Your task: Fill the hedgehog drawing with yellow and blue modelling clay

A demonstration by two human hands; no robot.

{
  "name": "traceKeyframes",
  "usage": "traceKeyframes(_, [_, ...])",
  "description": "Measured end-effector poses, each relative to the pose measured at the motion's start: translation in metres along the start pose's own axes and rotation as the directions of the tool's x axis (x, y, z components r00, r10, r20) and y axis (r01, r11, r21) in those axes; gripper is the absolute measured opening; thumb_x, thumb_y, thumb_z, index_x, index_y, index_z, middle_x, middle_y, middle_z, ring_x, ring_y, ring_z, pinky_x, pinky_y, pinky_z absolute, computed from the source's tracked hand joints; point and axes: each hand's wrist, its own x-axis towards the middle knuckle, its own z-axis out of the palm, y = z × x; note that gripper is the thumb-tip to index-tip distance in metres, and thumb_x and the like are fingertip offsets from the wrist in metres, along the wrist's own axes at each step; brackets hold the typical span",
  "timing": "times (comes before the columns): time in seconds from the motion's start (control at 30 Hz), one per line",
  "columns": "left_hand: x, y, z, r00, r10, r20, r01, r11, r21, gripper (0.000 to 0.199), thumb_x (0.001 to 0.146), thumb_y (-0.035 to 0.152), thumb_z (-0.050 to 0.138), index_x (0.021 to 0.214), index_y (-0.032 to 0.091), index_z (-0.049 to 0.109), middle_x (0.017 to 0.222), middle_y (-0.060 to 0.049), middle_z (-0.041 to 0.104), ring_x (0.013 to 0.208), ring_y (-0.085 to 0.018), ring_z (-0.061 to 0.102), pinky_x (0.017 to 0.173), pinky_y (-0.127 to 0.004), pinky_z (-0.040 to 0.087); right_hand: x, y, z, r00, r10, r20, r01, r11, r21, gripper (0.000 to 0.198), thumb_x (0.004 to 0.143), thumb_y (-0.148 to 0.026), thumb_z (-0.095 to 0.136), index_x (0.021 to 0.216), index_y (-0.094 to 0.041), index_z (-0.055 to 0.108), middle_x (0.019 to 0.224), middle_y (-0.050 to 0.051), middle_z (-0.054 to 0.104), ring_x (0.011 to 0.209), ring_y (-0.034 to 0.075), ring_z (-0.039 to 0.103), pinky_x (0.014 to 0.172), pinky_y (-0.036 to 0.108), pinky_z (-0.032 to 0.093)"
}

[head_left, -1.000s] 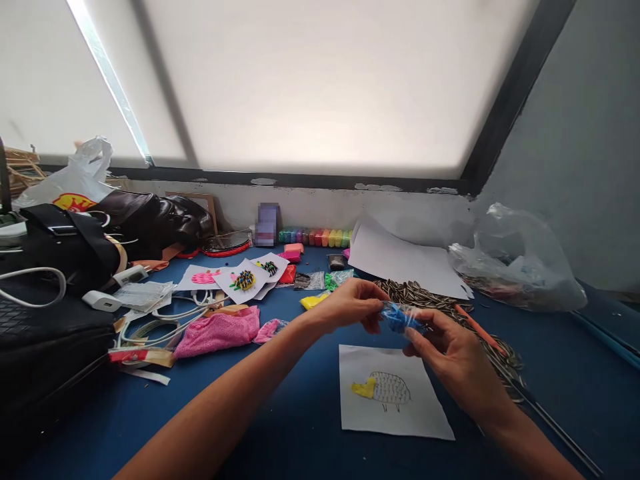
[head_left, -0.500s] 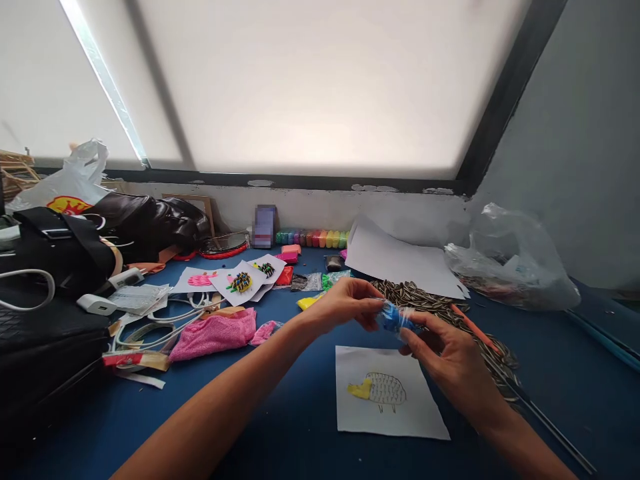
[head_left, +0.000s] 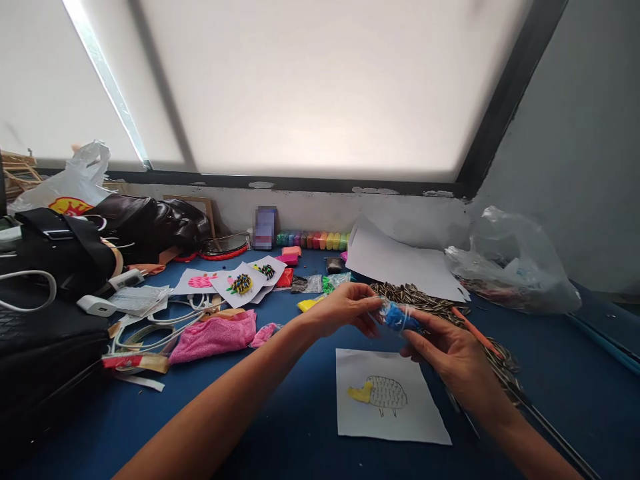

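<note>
Between my hands is a small clear plastic packet of blue modelling clay [head_left: 397, 316], held above the table. My left hand [head_left: 350, 308] pinches the packet's clear plastic at its left end. My right hand [head_left: 445, 347] grips its right end between thumb and fingers. Just below lies a white sheet with an animal drawing [head_left: 385, 393]; the animal's head is filled in yellow and its body carries pen marks. Behind my hands spreads a heap of striped sunflower seeds [head_left: 410, 294]. A yellow packet [head_left: 311, 304] rests beyond my left wrist.
Finished paper pieces [head_left: 243, 283] lie left of centre. A pink cloth [head_left: 215, 335], white cables and black bags [head_left: 45, 320] crowd the left side. Coloured clay packs [head_left: 315, 240] line the wall near a phone [head_left: 265, 227]. A clear plastic bag [head_left: 520, 263] stands at right.
The blue clay packet has shifted slightly right and turned a little, and more of the blue shows. Both hands keep their hold on it.
</note>
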Motion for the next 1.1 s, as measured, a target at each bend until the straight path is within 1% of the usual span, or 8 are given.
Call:
traceKeyframes(0.17, [0.001, -0.002, 0.009, 1.000, -0.013, 0.020, 0.013, 1.000, -0.020, 0.062, 0.057, 0.052, 0.089, 0.093, 0.011, 0.059, 0.072, -0.005, 0.070, 0.064, -0.016, 0.070, 0.069, -0.032, 0.058, 0.000, 0.000, 0.002, 0.999, 0.035, 0.008, -0.035, 0.999, 0.031, 0.057, 0.073, -0.058, 0.074, 0.115, -0.020, 0.072, 0.083, 0.007, 0.075, 0.066, 0.021, 0.070, 0.063, 0.033, 0.058])
traceKeyframes(0.3, [0.004, -0.006, 0.013, 0.999, -0.033, -0.003, 0.033, 0.999, -0.001, 0.058, 0.056, 0.053, 0.088, 0.082, 0.010, 0.060, 0.064, -0.003, 0.068, 0.057, -0.014, 0.068, 0.063, -0.030, 0.058, -0.001, 0.001, 0.004, 0.999, 0.047, 0.006, -0.048, 0.998, 0.036, 0.052, 0.070, -0.057, 0.077, 0.104, -0.019, 0.075, 0.072, 0.005, 0.073, 0.064, 0.021, 0.068, 0.059, 0.031, 0.056])
traceKeyframes(0.4, [0.004, -0.005, 0.009, 0.999, -0.037, -0.003, 0.037, 0.999, 0.023, 0.060, 0.054, 0.055, 0.088, 0.083, 0.009, 0.063, 0.069, -0.005, 0.070, 0.056, -0.015, 0.068, 0.059, -0.029, 0.057, -0.001, 0.003, 0.003, 0.999, 0.046, -0.011, -0.045, 0.998, 0.042, 0.046, 0.069, -0.055, 0.080, 0.098, -0.020, 0.075, 0.076, 0.005, 0.073, 0.069, 0.021, 0.068, 0.063, 0.030, 0.055])
traceKeyframes(0.6, [-0.003, 0.007, -0.011, 0.999, -0.027, -0.018, 0.028, 0.998, 0.059, 0.057, 0.062, 0.056, 0.085, 0.088, 0.009, 0.064, 0.083, -0.010, 0.073, 0.060, -0.014, 0.069, 0.062, -0.029, 0.058, 0.003, 0.007, -0.006, 0.994, 0.085, -0.065, -0.078, 0.991, 0.107, 0.047, 0.074, -0.056, 0.075, 0.104, -0.020, 0.071, 0.083, 0.006, 0.072, 0.078, 0.022, 0.068, 0.064, 0.031, 0.055])
traceKeyframes(0.8, [-0.004, 0.006, -0.019, 0.999, -0.031, -0.043, 0.036, 0.991, 0.129, 0.050, 0.074, 0.050, 0.079, 0.101, 0.013, 0.061, 0.085, -0.008, 0.072, 0.060, -0.014, 0.067, 0.059, -0.028, 0.056, 0.005, 0.001, -0.010, 0.980, 0.200, 0.010, -0.197, 0.953, 0.229, 0.052, 0.065, -0.059, 0.080, 0.097, -0.019, 0.069, 0.081, 0.009, 0.075, 0.078, 0.026, 0.072, 0.067, 0.035, 0.056])
traceKeyframes(0.87, [-0.003, 0.004, -0.022, 0.997, -0.023, -0.067, 0.034, 0.986, 0.163, 0.044, 0.079, 0.053, 0.073, 0.095, 0.013, 0.061, 0.083, -0.007, 0.071, 0.059, -0.013, 0.066, 0.058, -0.026, 0.055, 0.005, -0.001, -0.010, 0.971, 0.234, 0.041, -0.237, 0.934, 0.268, 0.053, 0.064, -0.060, 0.080, 0.096, -0.020, 0.068, 0.076, 0.008, 0.075, 0.075, 0.025, 0.072, 0.067, 0.034, 0.056])
traceKeyframes(0.97, [-0.002, 0.002, -0.026, 0.994, -0.020, -0.105, 0.045, 0.971, 0.233, 0.039, 0.084, 0.051, 0.067, 0.086, 0.013, 0.061, 0.073, -0.003, 0.065, 0.059, -0.012, 0.064, 0.056, -0.023, 0.052, 0.004, -0.003, -0.010, 0.961, 0.267, 0.076, -0.277, 0.911, 0.305, 0.059, 0.065, -0.060, 0.078, 0.109, -0.022, 0.066, 0.074, 0.006, 0.074, 0.074, 0.021, 0.071, 0.067, 0.031, 0.055])
traceKeyframes(1.1, [-0.003, 0.003, -0.030, 0.991, -0.027, -0.129, 0.071, 0.935, 0.347, 0.020, 0.083, 0.031, 0.069, 0.088, 0.012, 0.068, 0.065, 0.002, 0.058, 0.057, -0.010, 0.060, 0.052, -0.019, 0.046, 0.002, -0.005, -0.008, 0.948, 0.292, 0.123, -0.316, 0.901, 0.297, 0.062, 0.065, -0.061, 0.079, 0.111, -0.021, 0.067, 0.075, 0.005, 0.074, 0.072, 0.019, 0.069, 0.067, 0.029, 0.054])
